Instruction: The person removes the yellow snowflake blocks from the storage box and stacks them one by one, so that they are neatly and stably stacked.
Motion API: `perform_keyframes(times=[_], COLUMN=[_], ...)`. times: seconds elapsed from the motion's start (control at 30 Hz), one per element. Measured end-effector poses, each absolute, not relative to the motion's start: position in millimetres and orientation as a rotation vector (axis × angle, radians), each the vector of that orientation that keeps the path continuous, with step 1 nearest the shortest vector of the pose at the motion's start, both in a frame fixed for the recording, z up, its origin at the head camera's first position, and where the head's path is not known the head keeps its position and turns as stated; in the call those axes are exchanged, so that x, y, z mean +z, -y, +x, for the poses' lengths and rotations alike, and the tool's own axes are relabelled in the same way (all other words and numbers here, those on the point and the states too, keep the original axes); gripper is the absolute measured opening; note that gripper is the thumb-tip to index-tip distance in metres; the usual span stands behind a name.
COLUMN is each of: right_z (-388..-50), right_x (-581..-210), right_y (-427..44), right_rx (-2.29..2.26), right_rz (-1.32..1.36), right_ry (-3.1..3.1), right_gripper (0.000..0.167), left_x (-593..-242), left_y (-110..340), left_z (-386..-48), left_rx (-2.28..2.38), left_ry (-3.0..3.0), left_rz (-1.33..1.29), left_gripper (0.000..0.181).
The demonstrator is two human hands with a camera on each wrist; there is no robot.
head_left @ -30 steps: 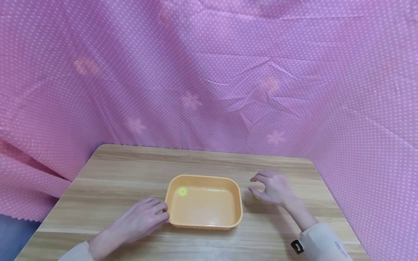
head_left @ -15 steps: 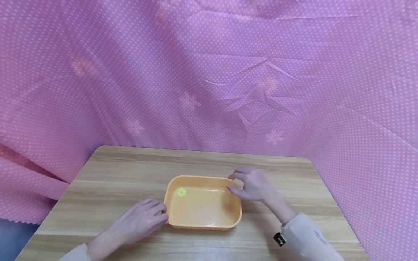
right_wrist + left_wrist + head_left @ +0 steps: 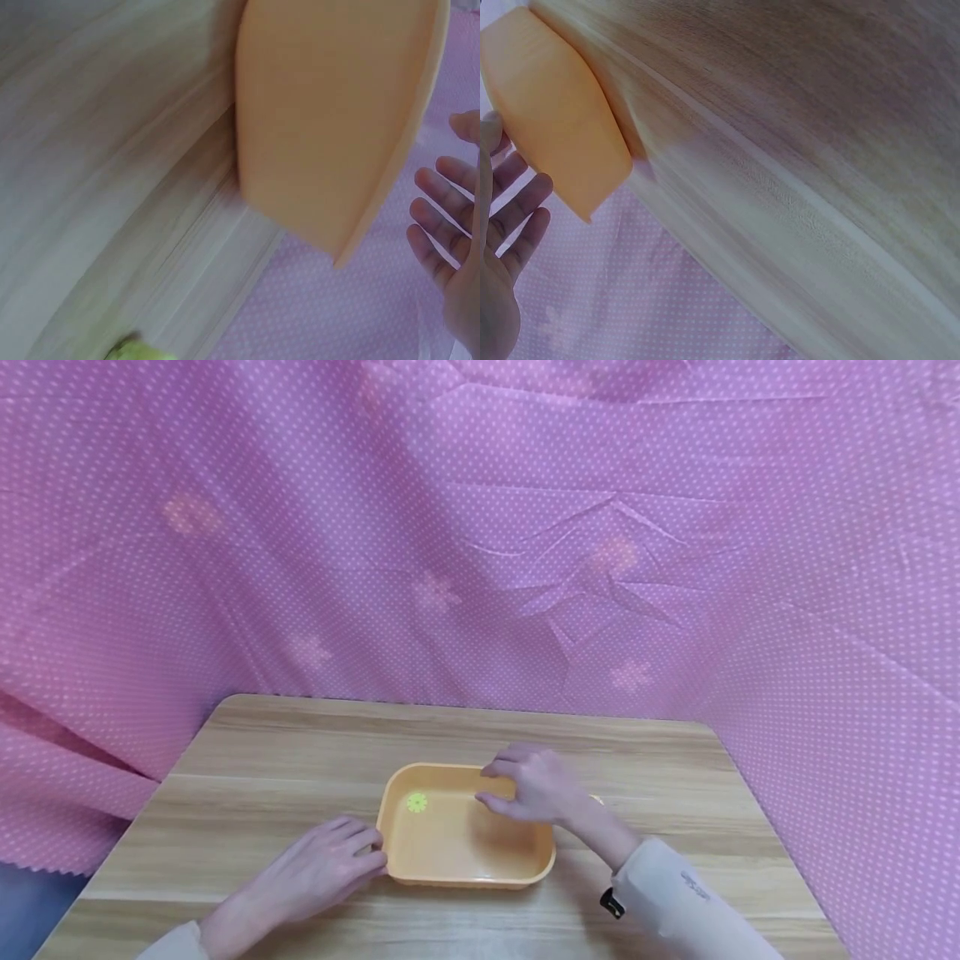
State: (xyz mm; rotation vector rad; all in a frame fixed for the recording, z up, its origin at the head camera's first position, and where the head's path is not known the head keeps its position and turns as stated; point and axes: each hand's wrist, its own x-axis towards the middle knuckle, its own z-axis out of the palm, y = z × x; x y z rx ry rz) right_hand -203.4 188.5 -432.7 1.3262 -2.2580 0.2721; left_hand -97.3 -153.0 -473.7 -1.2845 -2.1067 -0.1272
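Note:
A shallow orange plastic basin (image 3: 450, 852) stands on the wooden table in the head view. Inside, at its back left corner, lies a small yellow flower-like round piece (image 3: 417, 802). My left hand (image 3: 330, 864) rests its fingertips against the basin's left rim; the fingers (image 3: 521, 206) look relaxed in the left wrist view. Above the basin's right part hovers my right hand (image 3: 532, 785), thumb and fingers apart and nothing visible between them. Behind the right wrist, a yellow thing (image 3: 597, 799) is mostly hidden; the right wrist view catches a yellow-green thing (image 3: 139, 349), blurred.
The wood-grain table (image 3: 300, 743) has rounded far corners. Pink dotted cloth (image 3: 480, 568) hangs around its back and sides. A black clip-like piece (image 3: 611, 903) sits at the right sleeve's cuff.
From beside the yellow thing at the right, my right hand has moved left over the basin. My left hand and the basin have stayed in place.

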Motion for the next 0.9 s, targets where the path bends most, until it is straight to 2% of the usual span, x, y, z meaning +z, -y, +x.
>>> perform_keyframes(times=[0.33, 0.9], right_z=[-199, -205], right_x=[-434, -467], right_y=[-151, -109], right_rx=[0.270, 0.196], right_rz=[1.331, 1.376], right_ry=[2.450, 2.781], right_gripper=[0.038, 0.056], left_x=[-475, -471], left_y=[154, 158], left_z=[-98, -104], left_rx=[-0.131, -0.118], left_ry=[2.104, 2.119], left_rz=[-1.288, -1.295], left_gripper=[0.036, 0.041])
